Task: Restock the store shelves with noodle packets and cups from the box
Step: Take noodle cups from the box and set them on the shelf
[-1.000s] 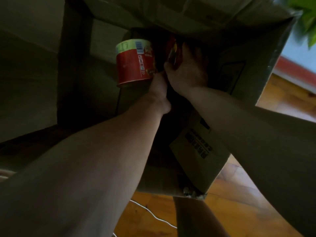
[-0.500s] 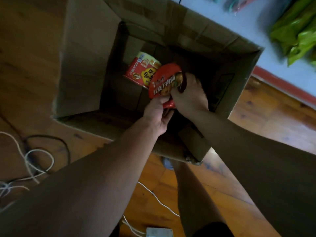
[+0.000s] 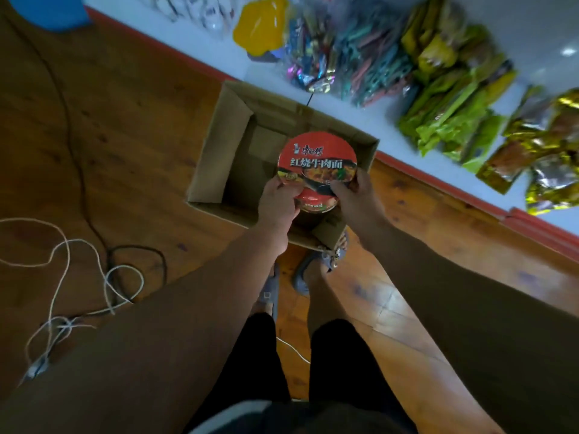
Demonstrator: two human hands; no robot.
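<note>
Standing on floor (image 3: 125, 136) beside shelf (image 3: 393, 136).
Left hand (image 3: 277, 205) and right hand (image 3: 354, 198) gripped cup (image 3: 316, 158) above box (image 3: 219, 145), fingers (image 3: 274, 187) curled round it.

1. The noodle cup (image 3: 317, 164) is covering the box's (image 3: 224, 136) right-hand inside, so that patch is sitting out of sight.
2. Over the box, the left hand (image 3: 277, 203) and right hand (image 3: 355, 197) are tucking their fingertips behind the cup.
3. Beyond the box, the green packets (image 3: 451, 120) are smearing into blur, and their print is unreadable.
4. Right of the box, the gold packets (image 3: 539, 151) are running off the edge.
5. Far left beyond the box, a blue thing (image 3: 50, 10) is getting clipped at the top, and I cannot tell what it is.
6. Left of the box, a white cord (image 3: 59, 255) is slipping off-frame.
</note>
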